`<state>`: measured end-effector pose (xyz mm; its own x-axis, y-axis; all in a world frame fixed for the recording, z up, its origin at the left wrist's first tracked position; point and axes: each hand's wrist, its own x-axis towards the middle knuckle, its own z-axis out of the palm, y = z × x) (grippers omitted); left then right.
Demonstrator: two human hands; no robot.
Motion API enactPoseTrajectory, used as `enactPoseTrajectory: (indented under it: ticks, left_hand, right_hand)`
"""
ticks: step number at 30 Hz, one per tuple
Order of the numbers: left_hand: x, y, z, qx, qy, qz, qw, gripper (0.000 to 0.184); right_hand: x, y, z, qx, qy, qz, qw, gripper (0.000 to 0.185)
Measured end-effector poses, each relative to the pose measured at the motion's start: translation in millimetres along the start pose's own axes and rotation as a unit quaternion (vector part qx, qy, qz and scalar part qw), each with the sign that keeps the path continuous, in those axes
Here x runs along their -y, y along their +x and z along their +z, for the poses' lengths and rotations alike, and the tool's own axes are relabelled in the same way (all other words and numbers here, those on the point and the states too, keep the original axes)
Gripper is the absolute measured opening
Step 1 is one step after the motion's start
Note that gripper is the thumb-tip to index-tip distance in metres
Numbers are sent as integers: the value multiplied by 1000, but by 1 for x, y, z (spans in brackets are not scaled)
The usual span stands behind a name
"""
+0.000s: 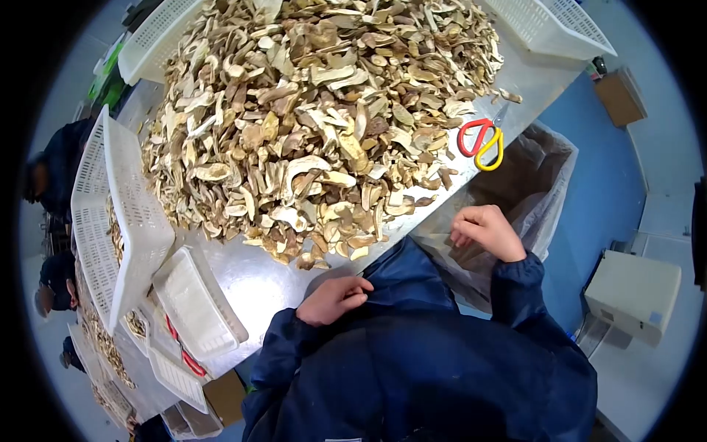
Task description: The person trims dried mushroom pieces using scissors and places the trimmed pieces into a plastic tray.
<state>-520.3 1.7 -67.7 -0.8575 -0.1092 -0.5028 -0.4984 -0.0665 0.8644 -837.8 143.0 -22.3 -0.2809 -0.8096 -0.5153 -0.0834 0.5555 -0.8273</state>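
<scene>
A large heap of dried mushroom slices [309, 125] covers the metal table [254, 276]. My left hand [335, 300] is at the table's front edge, close to my body. Its thumb and fingers are slightly apart, and nothing shows between them. Over a bin [541, 214] lined with clear plastic hangs my right hand [486, 232]. The fingers there are loosely bent and point down, and I see nothing held in them. Scissors [486, 143] with one red and one yellow handle rest at the table's right edge, beyond my right hand.
White perforated baskets stand to the left [121, 228] and at the far right [556, 26]. A shallow white tray [195, 302] and red-handled scissors [188, 353] lie at the left. Other people sit along the left side. A pale box [633, 295] stands on the right.
</scene>
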Motion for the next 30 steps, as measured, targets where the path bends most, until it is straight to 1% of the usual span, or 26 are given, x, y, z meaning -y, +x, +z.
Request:
enactPoseTrajectory:
  ticks: [1,2,3,4,5,6,8,9,10,12,13,14,15,16,17,18,19,20,22,23,24,25,26,27,28,30]
  left_hand:
    - [1,1,0,-29,-8,2,1000,24]
    - [1,2,3,-89,41,54,994,25]
    - [-3,7,10,-152,90,106,979,26]
    - [-8,12,15,-215,143,157,953,27]
    - [-13,16,18,-288,282,238,884,38]
    - [-20,15,23,-300,440,198,823,56]
    - [2,31,31,-389,494,175,757,73]
    - [13,40,25,-397,514,134,748,84]
    - [13,45,15,-423,519,128,732,87]
    - [10,46,-4,-442,548,98,703,88]
    - [11,47,-14,-462,543,91,695,90]
    - [14,46,-25,-482,536,83,688,93]
    - [12,41,-34,-482,529,55,697,93]
    - [14,37,-43,-495,525,58,691,90]
    - [16,30,-50,-502,521,33,690,88]
    - [13,21,-57,-507,517,9,690,86]
    - [15,11,-64,-505,486,-15,713,82]
    - [17,6,-73,-520,503,-31,689,81]
    - [24,-3,-93,-523,499,-88,686,84]
    - [27,-9,-103,-531,505,-82,676,86]
    - [28,-13,-112,-541,510,-77,664,88]
    - [19,-18,-118,-543,505,-76,667,91]
    - [16,-25,-123,-546,471,-54,691,88]
    - [11,-33,-127,-519,474,-65,708,87]
    - [7,-41,-128,-489,476,-77,727,85]
    - [-2,-55,-125,-474,455,-67,751,78]
  right_hand:
    - [-2,7,10,-24,15,-13,1000,16]
    - [-3,14,21,-49,29,-27,998,15]
    - [0,17,38,-114,58,-78,989,14]
    - [6,16,54,-193,-32,-117,974,20]
    - [11,17,72,-240,-103,-214,941,38]
    - [14,20,90,-286,-170,-310,891,58]
    - [3,34,120,-227,-310,-302,872,91]
    - [-10,49,133,-215,-304,-336,865,98]
    - [-6,58,141,-217,-315,-368,847,98]
    - [8,76,155,-191,-333,-363,849,96]
    - [16,83,161,-180,-330,-351,857,93]
    - [24,91,168,-191,-326,-375,846,88]
    - [32,96,173,-167,-348,-360,849,87]
    - [40,99,178,-142,-371,-340,852,85]
    - [47,102,184,-158,-390,-374,826,81]
    - [52,106,191,-101,-369,-355,853,75]
    - [60,112,199,-111,-367,-387,839,68]
    - [66,119,209,-121,-364,-418,823,60]
    - [73,134,230,-73,-354,-385,849,57]
    - [79,143,237,-72,-344,-405,844,55]
    - [81,152,242,-58,-357,-425,830,57]
    - [90,152,245,-74,-377,-435,814,57]
    - [98,150,246,-91,-396,-443,799,58]
    - [103,154,245,-44,-369,-450,812,57]
    - [131,139,232,82,-340,-339,873,57]
    - [131,159,223,150,-338,-380,848,52]
